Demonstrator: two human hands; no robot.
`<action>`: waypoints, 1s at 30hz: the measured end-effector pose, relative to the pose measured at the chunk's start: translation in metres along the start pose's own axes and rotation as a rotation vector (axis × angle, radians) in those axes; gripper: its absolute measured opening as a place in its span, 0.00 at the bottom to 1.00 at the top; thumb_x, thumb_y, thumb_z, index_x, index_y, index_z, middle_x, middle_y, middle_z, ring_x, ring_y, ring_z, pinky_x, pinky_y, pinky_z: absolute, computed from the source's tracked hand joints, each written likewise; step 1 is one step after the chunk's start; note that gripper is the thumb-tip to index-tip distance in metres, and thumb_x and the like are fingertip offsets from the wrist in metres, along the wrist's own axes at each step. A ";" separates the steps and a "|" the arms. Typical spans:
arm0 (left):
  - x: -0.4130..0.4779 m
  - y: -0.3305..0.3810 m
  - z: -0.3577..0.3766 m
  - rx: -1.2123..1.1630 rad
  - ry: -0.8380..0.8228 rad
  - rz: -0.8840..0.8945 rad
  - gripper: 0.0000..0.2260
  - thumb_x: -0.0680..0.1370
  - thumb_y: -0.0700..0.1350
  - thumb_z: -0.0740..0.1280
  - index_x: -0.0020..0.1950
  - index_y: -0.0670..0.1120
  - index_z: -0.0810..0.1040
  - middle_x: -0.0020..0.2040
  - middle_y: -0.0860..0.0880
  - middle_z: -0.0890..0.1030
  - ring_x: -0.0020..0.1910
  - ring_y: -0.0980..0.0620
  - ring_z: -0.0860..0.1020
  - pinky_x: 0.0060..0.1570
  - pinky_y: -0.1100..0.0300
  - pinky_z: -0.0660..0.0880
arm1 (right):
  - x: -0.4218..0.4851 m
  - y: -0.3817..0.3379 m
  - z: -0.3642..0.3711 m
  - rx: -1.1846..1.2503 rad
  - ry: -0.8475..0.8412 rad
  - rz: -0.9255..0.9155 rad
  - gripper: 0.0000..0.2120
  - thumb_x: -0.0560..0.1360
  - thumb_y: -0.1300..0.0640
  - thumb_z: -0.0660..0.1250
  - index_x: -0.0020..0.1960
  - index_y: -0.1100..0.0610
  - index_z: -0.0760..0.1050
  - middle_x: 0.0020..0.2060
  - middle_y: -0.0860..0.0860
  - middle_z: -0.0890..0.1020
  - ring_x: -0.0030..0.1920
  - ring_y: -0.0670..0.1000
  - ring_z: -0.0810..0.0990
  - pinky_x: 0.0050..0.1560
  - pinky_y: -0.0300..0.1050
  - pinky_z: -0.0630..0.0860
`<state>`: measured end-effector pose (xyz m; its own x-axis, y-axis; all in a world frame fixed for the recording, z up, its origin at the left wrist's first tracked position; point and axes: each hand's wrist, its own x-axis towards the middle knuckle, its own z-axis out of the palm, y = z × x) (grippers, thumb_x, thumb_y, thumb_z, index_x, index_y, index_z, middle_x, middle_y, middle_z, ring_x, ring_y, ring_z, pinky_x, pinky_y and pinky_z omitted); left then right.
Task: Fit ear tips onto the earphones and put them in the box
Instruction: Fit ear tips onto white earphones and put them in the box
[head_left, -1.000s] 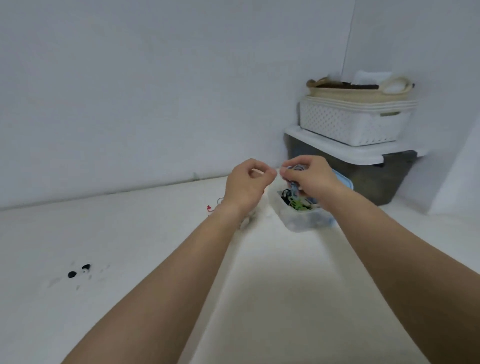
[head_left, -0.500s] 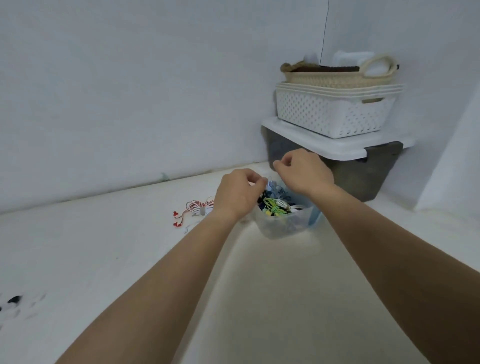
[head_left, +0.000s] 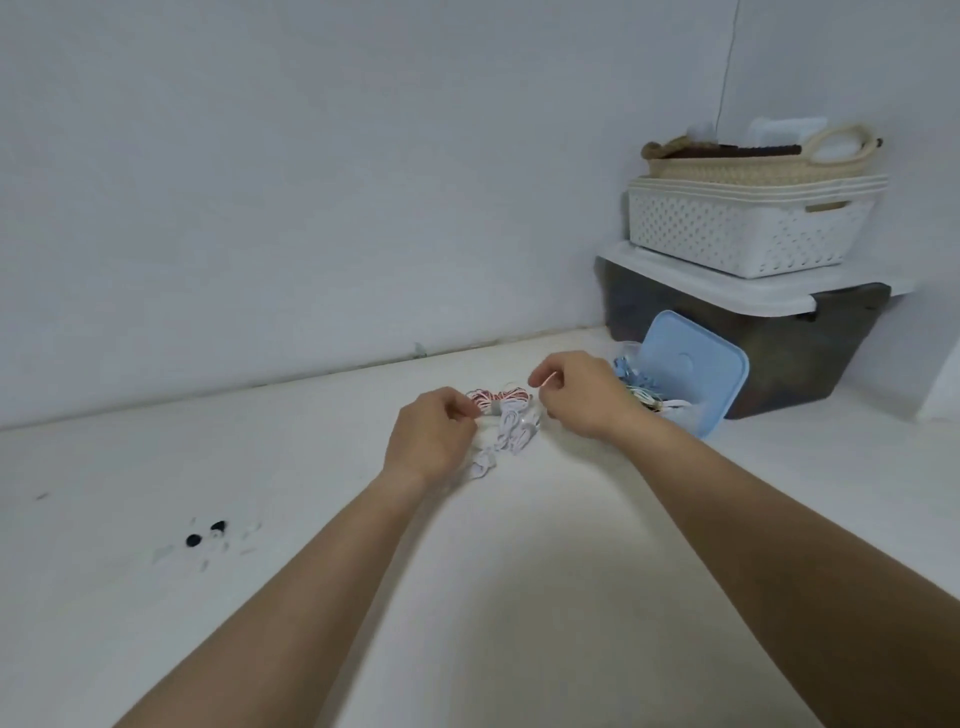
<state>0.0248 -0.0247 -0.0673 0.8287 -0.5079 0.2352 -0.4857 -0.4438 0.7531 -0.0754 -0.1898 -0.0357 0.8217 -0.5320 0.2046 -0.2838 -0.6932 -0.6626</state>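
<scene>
Two bare hands were stretched out over the white surface (head_left: 519, 597), close together above a small heap of earphones. The left hand (head_left: 434, 441) had its fingers curled inward, their tips pressed near the red-and-white coiled earphones (head_left: 493, 401); whether it actually pinched a cable could not be told. The right hand (head_left: 582, 392) had thumb and forefinger pinched on something thin and pale, too small to identify. Between and just below the hands lay white earphones (head_left: 511, 434) in a loose bundle, touching the red-and-white coil. Just to the right of the right hand stood the small clear box (head_left: 675, 413), holding a tangle of blue, white and greenish cables, with its light blue lid (head_left: 691, 374) propped tilted against it. Behind the box sat a dark storage bin (head_left: 779, 353) with a white cover, bearing a white perforated basket (head_left: 737, 234) and, on top of that, a woven beige basket (head_left: 753, 166). Well apart, on the left of the surface, lay two black ear tips (head_left: 205, 535) among several pale, translucent ear tips (head_left: 249, 540).
</scene>
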 end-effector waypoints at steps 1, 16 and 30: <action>-0.006 -0.008 -0.004 0.003 -0.017 -0.017 0.07 0.74 0.41 0.67 0.45 0.53 0.82 0.46 0.55 0.84 0.43 0.55 0.80 0.44 0.63 0.74 | -0.001 -0.002 0.010 -0.042 -0.044 0.030 0.11 0.75 0.62 0.63 0.52 0.52 0.81 0.49 0.51 0.83 0.48 0.52 0.80 0.49 0.42 0.74; -0.020 -0.041 -0.010 -0.079 -0.058 -0.021 0.07 0.70 0.42 0.74 0.46 0.51 0.83 0.40 0.54 0.82 0.36 0.55 0.78 0.34 0.65 0.72 | -0.014 -0.022 0.070 -0.049 -0.102 0.060 0.12 0.73 0.52 0.63 0.37 0.58 0.79 0.38 0.53 0.86 0.41 0.56 0.84 0.45 0.53 0.83; -0.038 -0.053 -0.065 -0.638 -0.212 -0.190 0.09 0.76 0.37 0.73 0.56 0.42 0.83 0.40 0.47 0.80 0.37 0.52 0.77 0.40 0.65 0.78 | -0.028 -0.061 0.079 0.212 -0.280 -0.303 0.16 0.73 0.61 0.71 0.58 0.46 0.78 0.57 0.42 0.78 0.54 0.35 0.76 0.59 0.38 0.72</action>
<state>0.0373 0.0659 -0.0765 0.7791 -0.6267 -0.0122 -0.0260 -0.0517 0.9983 -0.0423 -0.0942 -0.0579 0.9622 -0.1488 0.2280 0.0728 -0.6664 -0.7421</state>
